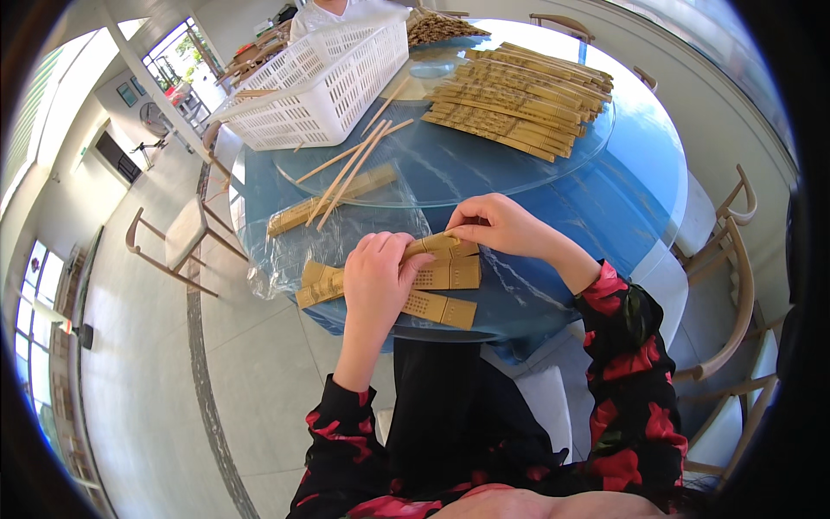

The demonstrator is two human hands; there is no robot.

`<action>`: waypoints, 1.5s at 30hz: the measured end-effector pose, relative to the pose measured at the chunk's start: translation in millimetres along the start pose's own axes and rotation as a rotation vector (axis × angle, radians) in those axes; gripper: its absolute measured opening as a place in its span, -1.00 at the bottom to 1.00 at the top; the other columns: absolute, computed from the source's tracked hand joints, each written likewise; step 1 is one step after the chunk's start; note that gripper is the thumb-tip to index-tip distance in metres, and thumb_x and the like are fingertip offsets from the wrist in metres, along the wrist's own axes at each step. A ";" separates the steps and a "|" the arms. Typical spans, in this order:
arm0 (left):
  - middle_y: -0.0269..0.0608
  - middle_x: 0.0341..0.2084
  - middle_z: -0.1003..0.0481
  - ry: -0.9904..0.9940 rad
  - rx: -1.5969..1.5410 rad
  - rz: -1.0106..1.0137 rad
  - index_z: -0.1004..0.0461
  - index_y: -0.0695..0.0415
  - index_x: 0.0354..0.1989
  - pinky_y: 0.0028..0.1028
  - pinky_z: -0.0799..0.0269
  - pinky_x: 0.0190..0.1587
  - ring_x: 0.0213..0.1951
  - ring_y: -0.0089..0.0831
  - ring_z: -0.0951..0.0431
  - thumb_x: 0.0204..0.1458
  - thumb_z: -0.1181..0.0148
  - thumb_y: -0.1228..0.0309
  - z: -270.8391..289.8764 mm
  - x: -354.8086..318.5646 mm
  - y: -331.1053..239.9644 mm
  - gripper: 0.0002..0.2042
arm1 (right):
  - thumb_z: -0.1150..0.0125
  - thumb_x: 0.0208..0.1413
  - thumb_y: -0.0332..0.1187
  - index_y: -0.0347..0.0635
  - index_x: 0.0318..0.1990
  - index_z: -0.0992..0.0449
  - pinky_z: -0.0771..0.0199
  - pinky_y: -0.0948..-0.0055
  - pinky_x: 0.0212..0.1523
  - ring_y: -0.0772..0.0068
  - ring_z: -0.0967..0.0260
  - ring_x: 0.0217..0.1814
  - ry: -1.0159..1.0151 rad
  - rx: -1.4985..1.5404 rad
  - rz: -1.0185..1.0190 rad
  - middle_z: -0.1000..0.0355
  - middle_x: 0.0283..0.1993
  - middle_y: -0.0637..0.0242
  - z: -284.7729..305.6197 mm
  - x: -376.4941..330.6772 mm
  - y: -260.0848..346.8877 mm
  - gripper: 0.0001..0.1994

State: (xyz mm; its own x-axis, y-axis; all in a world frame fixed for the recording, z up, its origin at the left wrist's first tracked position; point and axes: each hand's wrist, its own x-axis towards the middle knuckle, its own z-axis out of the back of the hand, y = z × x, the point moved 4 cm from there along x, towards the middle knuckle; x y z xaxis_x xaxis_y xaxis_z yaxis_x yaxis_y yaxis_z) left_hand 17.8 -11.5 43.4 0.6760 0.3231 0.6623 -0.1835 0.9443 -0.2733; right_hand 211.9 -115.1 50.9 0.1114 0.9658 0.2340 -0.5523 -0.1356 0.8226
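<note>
A narrow brown paper chopstick sleeve (430,245) lies between my two hands, just above the table's near edge. My left hand (378,275) is closed over its left part, the thumb pressing on top. With thumb and forefinger, my right hand (500,227) pinches its right end. Several more printed sleeves (443,309) are fanned out flat on the table under my left hand, sticking out on both sides of it. Just beyond them, a clear plastic bag (275,253) lies crumpled, with a brown sleeve bundle (298,215) at it. Loose wooden chopsticks (347,173) cross over that bundle.
A white slotted plastic basket (324,108) stands at the far left of the round glass-topped table (605,203). A large fanned stack of filled-looking brown sleeves (523,99) is at the far right, and another pile (441,28) farther back. Wooden chairs (186,233) surround the table; a person (327,16) is opposite.
</note>
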 end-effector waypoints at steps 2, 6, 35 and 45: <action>-0.23 -0.41 -0.53 -0.002 0.026 -0.002 -0.58 0.15 -0.24 -0.19 -0.49 -0.20 -0.26 -0.15 -0.58 0.02 -0.46 0.18 2.1 -0.6 -3.0 -0.69 | -0.30 0.27 -0.35 -0.28 -0.17 -0.66 -0.49 0.41 -0.23 0.46 -0.53 -0.32 0.009 -0.003 -0.010 -0.62 -0.36 0.30 -0.7 -0.5 0.3 -0.84; -0.21 -0.40 -0.52 0.023 0.001 -0.036 -0.57 0.15 -0.24 -0.20 -0.48 -0.20 -0.26 -0.13 -0.57 0.02 -0.45 0.20 -0.4 -0.6 -3.6 -0.69 | -0.32 0.26 -0.37 -0.28 -0.18 -0.64 -0.49 0.42 -0.22 0.47 -0.51 -0.32 0.038 0.080 -0.025 -0.61 -0.35 0.30 -2.0 -0.1 -2.1 -0.86; -0.19 -0.35 -0.54 -0.305 0.097 0.045 -0.56 0.19 -0.15 -0.20 -0.44 -0.22 -0.28 -0.11 -0.55 0.09 -0.46 0.29 14.2 -2.3 1.1 -0.71 | -0.46 0.17 -0.17 -0.07 -0.30 -0.63 -0.37 0.19 0.18 0.19 -0.49 0.08 0.195 -0.394 0.591 -0.56 -0.16 0.36 -57.7 -21.7 55.1 -0.80; -0.25 -0.34 -0.53 -0.340 0.058 0.064 -0.56 0.15 -0.12 -0.22 -0.43 -0.16 -0.23 -0.18 -0.55 0.09 -0.45 0.24 6.2 -4.1 7.2 -0.69 | -0.22 0.23 -0.43 -0.15 -0.04 -0.64 -0.51 0.19 0.10 0.12 -0.51 0.07 -0.305 -0.652 0.328 -0.60 -0.02 0.26 -14.8 30.1 27.2 -0.81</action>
State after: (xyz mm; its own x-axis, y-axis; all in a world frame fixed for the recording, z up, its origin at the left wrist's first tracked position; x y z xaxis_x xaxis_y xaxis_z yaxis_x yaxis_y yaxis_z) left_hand 9.2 -5.6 43.0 0.3869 0.3754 0.8422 -0.2653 0.9201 -0.2883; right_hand 188.0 -86.4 72.6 0.0288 0.7828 0.6215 -0.9584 -0.1551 0.2397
